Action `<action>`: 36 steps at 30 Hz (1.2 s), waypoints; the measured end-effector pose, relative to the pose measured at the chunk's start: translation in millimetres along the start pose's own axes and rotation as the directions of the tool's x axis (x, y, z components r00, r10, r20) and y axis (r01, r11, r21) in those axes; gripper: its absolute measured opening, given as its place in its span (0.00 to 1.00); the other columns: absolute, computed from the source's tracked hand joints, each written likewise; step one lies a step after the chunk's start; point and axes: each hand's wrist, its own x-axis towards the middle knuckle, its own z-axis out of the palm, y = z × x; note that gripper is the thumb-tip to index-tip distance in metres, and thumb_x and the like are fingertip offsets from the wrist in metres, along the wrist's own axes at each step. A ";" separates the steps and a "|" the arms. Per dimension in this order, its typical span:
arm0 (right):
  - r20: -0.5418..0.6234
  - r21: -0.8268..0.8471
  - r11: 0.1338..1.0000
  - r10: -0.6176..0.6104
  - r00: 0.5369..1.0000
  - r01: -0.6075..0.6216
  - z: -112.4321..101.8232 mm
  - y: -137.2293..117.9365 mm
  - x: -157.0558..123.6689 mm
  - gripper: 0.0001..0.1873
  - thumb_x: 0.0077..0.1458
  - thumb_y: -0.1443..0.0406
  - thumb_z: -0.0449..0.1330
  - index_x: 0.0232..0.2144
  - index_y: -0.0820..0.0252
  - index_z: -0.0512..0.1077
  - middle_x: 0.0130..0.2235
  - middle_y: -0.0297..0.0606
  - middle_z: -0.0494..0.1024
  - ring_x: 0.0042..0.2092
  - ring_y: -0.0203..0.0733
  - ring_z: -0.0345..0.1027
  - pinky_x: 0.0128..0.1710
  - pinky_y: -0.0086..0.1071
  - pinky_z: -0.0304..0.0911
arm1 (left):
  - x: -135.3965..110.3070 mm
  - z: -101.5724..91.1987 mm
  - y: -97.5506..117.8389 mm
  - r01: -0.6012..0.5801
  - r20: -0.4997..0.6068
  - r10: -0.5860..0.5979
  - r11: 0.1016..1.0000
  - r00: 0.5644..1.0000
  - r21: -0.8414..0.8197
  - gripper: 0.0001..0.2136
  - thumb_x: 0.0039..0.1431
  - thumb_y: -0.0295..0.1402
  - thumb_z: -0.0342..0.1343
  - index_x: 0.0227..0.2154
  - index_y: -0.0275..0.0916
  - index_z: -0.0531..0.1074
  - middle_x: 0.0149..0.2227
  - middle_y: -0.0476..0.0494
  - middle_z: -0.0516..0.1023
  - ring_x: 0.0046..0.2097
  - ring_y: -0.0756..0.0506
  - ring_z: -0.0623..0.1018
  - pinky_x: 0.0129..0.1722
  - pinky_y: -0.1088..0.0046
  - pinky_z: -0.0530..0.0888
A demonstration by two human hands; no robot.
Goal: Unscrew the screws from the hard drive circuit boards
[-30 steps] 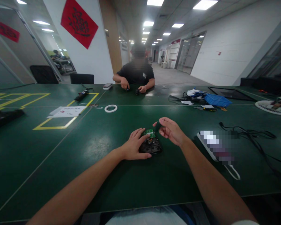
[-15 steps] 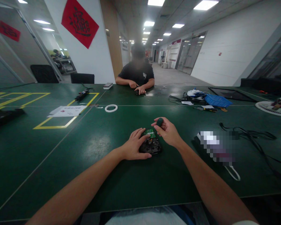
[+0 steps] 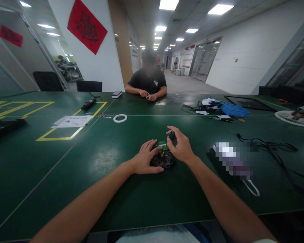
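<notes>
A black device casing (image 3: pixel 164 162) lies on the green table in front of me, its inside exposed with a green circuit board (image 3: pixel 162 145) at the far end. My left hand (image 3: pixel 148 158) spans the casing from its left side, thumb along the near edge and fingers over the far part, holding it against the table. Above the board's right side, my right hand (image 3: pixel 181 145) grips a screwdriver (image 3: pixel 171 135) by its rounded dark green handle. The fingers hide part of the handle, and the shaft cannot be made out clearly.
A white ring (image 3: pixel 120 118) lies ahead to the left, past it a paper sheet (image 3: pixel 73 121). On the right are a blurred-out object with a white strap (image 3: pixel 251 188), black cables (image 3: pixel 271 148) and a blue tray (image 3: pixel 234 109). A person (image 3: pixel 148 81) sits opposite.
My right hand has tipped and lowered slightly, and its fingers now cover more of the screwdriver handle. My left hand and the casing stay in place.
</notes>
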 end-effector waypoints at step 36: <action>0.255 -0.576 0.785 0.437 0.863 -0.227 9.9 82.7 -1.2 0.14 0.66 0.62 0.54 0.50 0.54 0.75 0.50 0.46 0.73 0.44 0.48 0.74 0.41 0.37 0.64 | 1.9 9.0 48.6 0.317 -0.178 -0.288 0.935 0.941 0.159 0.39 0.48 0.51 0.65 0.63 0.44 0.64 0.74 0.32 0.44 0.71 0.16 0.44 0.64 0.29 0.45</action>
